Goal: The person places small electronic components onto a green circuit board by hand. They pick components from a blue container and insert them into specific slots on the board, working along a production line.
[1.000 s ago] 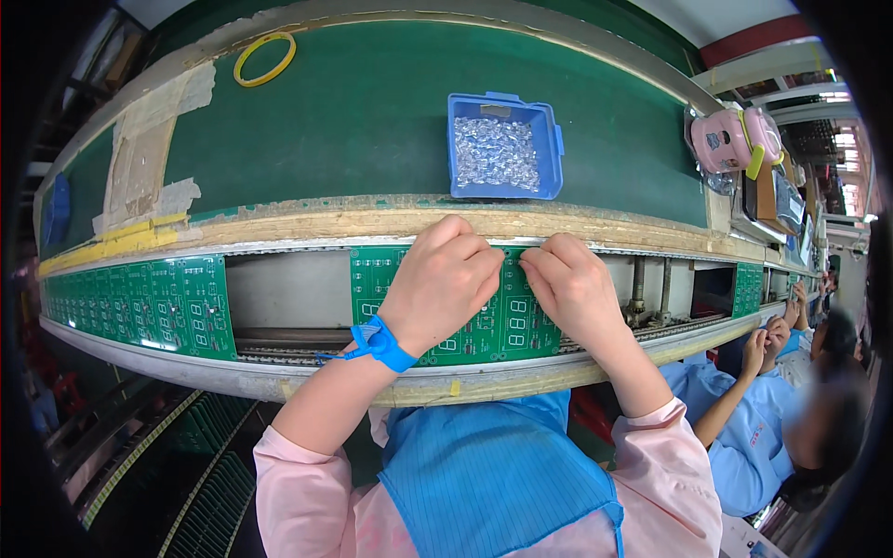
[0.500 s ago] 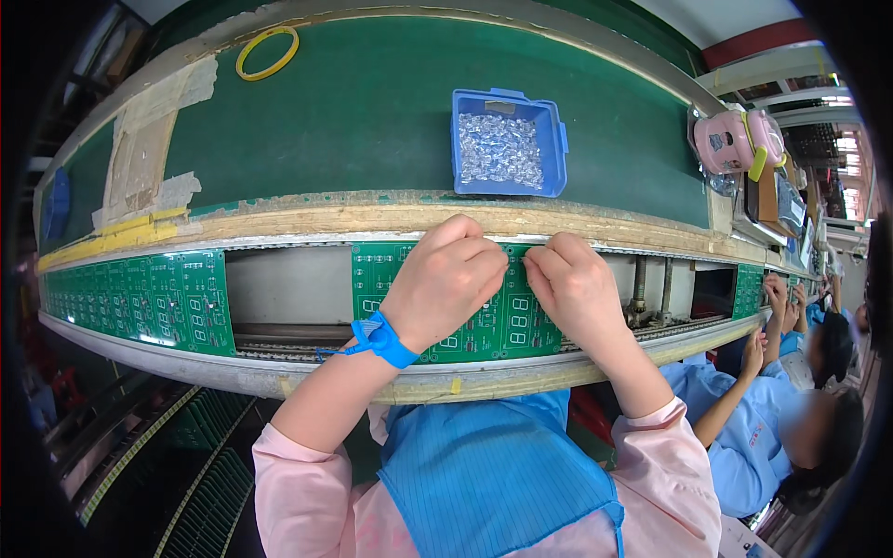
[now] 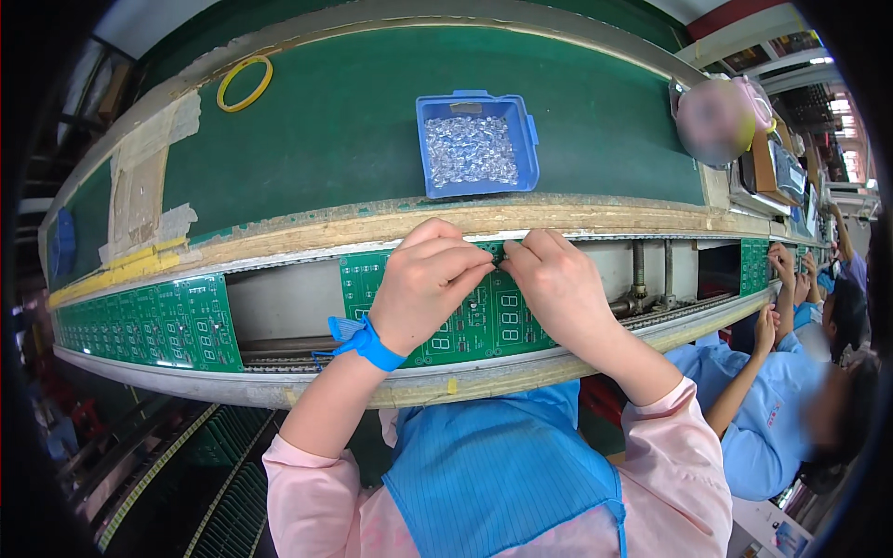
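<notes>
Both my hands are over a green circuit board with white printed digit shapes, which lies in a conveyor rail. My left hand, with a blue wrist strap below it, has thumb and forefinger pinched near the board's far edge. Close to its fingertips, my right hand pinches in the same way. Whatever lies between the fingers is too small to make out. Beyond the rail stands a blue bin holding many small clear plastic pieces.
More green boards sit in the rail at left. A yellow tape ring lies on the green tabletop. A pink container stands far right. Co-workers in blue work along the line at right, and racked boards stand lower left.
My fingertips have come closer together over the board's far edge. The whole view has shifted slightly, so the bin and tape ring appear further left.
</notes>
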### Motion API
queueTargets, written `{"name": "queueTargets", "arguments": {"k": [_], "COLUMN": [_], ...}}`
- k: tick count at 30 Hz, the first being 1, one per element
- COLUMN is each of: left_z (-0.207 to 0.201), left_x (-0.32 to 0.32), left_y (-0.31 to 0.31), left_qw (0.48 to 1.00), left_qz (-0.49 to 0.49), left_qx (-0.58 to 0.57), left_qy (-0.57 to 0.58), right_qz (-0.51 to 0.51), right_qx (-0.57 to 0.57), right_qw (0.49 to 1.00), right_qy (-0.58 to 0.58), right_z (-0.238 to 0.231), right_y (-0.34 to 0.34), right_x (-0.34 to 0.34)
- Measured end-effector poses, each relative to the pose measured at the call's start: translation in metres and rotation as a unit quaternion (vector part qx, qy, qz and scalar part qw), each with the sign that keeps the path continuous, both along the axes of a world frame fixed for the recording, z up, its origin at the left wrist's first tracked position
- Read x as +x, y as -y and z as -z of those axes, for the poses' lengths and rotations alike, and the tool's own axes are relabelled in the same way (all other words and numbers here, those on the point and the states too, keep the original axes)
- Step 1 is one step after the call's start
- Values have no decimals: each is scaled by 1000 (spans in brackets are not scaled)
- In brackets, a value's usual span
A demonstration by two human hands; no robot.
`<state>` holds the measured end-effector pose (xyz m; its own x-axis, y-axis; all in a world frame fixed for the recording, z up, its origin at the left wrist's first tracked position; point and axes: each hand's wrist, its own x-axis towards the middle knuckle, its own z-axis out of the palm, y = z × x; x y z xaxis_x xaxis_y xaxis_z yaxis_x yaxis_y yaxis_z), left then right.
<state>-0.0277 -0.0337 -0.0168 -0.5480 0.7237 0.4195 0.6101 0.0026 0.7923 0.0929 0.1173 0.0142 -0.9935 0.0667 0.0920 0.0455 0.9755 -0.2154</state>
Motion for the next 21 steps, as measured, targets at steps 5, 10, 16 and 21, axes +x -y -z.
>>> {"name": "queueTargets", "arguments": {"k": [5, 10, 16, 21], "left_z": [-2, -3, -3, -4], "left_x": [-2, -2, 5, 9], "left_y": [2, 0, -5, -13], "left_qw": [1000, 1000, 999, 995], "left_qz": [-3, 2, 3, -1], "left_qx": [-10, -20, -53, -95], "left_qy": [-3, 7, 7, -14], "right_qz": [54, 133, 142, 110], "right_qx": [-112, -290, -350, -318], "right_qw": [992, 945, 919, 928], "right_qy": [-37, -72, -113, -161], "right_z": [-15, -18, 16, 27], "right_y": [0, 1, 20, 24], "right_x": [7, 33, 59, 66]}}
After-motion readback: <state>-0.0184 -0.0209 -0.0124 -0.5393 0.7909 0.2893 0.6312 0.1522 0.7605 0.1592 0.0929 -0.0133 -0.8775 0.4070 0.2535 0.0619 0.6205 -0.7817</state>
